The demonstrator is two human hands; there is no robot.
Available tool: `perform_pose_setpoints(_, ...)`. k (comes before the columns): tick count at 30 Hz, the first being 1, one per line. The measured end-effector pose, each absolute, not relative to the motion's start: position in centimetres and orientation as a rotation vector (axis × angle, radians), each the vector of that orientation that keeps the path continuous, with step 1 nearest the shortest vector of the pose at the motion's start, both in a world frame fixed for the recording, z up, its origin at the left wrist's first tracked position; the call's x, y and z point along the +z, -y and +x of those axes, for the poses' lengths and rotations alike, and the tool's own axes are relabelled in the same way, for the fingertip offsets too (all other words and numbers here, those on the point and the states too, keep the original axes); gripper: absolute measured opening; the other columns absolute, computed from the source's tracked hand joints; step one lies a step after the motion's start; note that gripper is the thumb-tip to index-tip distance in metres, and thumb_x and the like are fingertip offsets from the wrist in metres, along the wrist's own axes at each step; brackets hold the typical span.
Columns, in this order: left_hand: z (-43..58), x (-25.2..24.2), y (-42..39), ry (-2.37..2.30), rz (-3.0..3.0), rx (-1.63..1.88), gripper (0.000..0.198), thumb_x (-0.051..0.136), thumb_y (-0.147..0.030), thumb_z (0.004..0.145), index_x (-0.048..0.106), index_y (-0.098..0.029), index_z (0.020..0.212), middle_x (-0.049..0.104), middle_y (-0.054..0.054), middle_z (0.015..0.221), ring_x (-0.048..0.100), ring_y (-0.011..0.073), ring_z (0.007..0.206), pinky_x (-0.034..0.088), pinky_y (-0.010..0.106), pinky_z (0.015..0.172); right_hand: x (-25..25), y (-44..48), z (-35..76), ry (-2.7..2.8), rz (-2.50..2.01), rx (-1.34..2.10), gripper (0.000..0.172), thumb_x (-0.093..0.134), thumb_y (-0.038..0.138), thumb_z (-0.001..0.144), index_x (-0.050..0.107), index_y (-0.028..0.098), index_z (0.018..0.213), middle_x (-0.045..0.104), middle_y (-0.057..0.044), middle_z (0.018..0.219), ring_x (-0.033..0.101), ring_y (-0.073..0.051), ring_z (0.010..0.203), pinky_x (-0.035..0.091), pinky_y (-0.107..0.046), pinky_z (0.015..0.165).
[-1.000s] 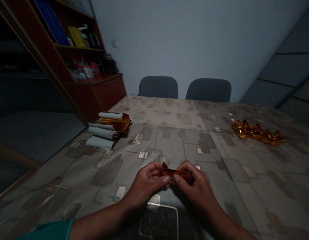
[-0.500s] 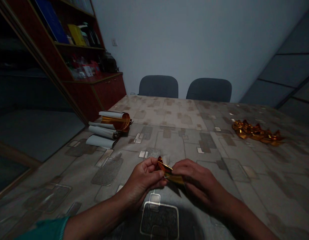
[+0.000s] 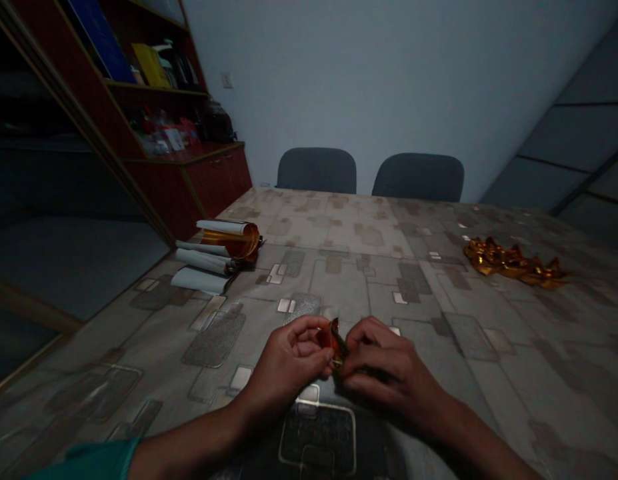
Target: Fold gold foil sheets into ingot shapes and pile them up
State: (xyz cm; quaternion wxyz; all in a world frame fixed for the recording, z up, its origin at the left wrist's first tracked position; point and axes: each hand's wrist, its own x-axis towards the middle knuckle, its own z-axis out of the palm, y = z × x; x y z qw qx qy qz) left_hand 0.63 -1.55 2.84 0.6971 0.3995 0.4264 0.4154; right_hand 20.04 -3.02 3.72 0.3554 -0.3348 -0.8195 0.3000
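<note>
The left hand (image 3: 289,360) and right hand (image 3: 389,373) meet low in the middle of the frame, just above the near edge of the table (image 3: 369,293). Between them, a small folded foil strip (image 3: 333,341), gold and orange, stands tilted upward. The left hand's fingers are curled and close together, with the thumb and fingertips pinching the strip's left side. The right hand's fingers are bent and pressed together against its lower end, but the exact grip is hidden behind the knuckles and the dim light. A teal sleeve (image 3: 83,463) shows at the lower left, on the left forearm. Toward the left of the table, a stack of white paper rolls (image 3: 201,270) lies beside a curled roll with a gold face (image 3: 233,237). A heap of folded gold foil pieces (image 3: 513,261) sits well apart at the right of the table. Two dark chairs (image 3: 316,172) (image 3: 419,177) stand at the far edge, against a pale wall (image 3: 389,80). At the upper left, a dark red cabinet (image 3: 216,180) holds books and small items on its shelves.
</note>
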Motion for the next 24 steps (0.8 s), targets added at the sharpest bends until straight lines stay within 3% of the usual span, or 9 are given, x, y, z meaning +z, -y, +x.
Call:
perform_pose_setpoints(9, 0.6, 3.3, 1.8, -1.001, 0.885, 0.945, 0.044, 0.085, -0.018, 0.06, 0.066, -0.012, 0.099, 0.072, 0.003, 0.076, 0.065, 0.0126, 0.059, 0.051, 0.025, 0.06, 2.9, 3.2, 18.9, 1.88, -1.059, 0.852, 0.018, 0.062, 0.025, 0.093, 0.073, 0.019, 0.08, 0.06, -0.003, 0.079, 0.059, -0.017, 0.073, 0.044, -0.03, 0.064)
perform_pose_setpoints(12, 0.3, 3.0, 1.4, -0.986, 0.877, 0.937, 0.045, 0.086, -0.021, 0.062, 0.066, -0.012, 0.102, 0.073, 0.004, 0.078, 0.066, 0.0133, 0.062, 0.052, 0.025, 0.062, 3.0, 3.3, 19.6, 2.045, -0.962, 0.813, 0.011, 0.066, 0.027, 0.092, 0.074, 0.022, 0.098, 0.061, -0.004, 0.084, 0.059, -0.018, 0.077, 0.045, -0.03, 0.067)
perform_pose_setpoints(15, -0.1, 2.9, 0.8, -0.992, 0.87, 0.989, 0.045, 0.086, -0.021, 0.062, 0.067, -0.011, 0.101, 0.072, 0.003, 0.075, 0.065, 0.0119, 0.06, 0.051, 0.024, 0.062, 3.7, 3.2, 20.5, 2.194, -0.841, 0.918, 0.043, 0.073, 0.024, 0.088, 0.062, 0.03, 0.129, 0.064, -0.005, 0.104, 0.06, -0.021, 0.096, 0.048, -0.033, 0.081)
perform_pose_setpoints(21, -0.5, 3.2, 0.5, -0.974, 0.851, 0.974, 0.043, 0.087, -0.02, 0.061, 0.068, -0.011, 0.099, 0.071, 0.002, 0.071, 0.062, 0.0099, 0.054, 0.049, 0.023, 0.057, 5.4, 2.9, 21.8, 2.23, -0.772, 0.992, 0.058, 0.07, 0.016, 0.087, 0.053, 0.035, 0.139, 0.065, -0.007, 0.12, 0.06, -0.024, 0.108, 0.048, -0.039, 0.092)
perform_pose_setpoints(24, -0.4, 3.0, 0.6, -0.962, 0.837, 0.926, 0.042, 0.088, -0.021, 0.06, 0.068, -0.011, 0.096, 0.07, 0.002, 0.07, 0.062, 0.0094, 0.053, 0.049, 0.022, 0.056, 5.5, 2.8, 21.7, 2.254, -0.777, 0.936, 0.049, 0.056, 0.009, 0.093, 0.057, 0.031, 0.136, 0.067, -0.006, 0.116, 0.061, -0.021, 0.105, 0.048, -0.036, 0.09)
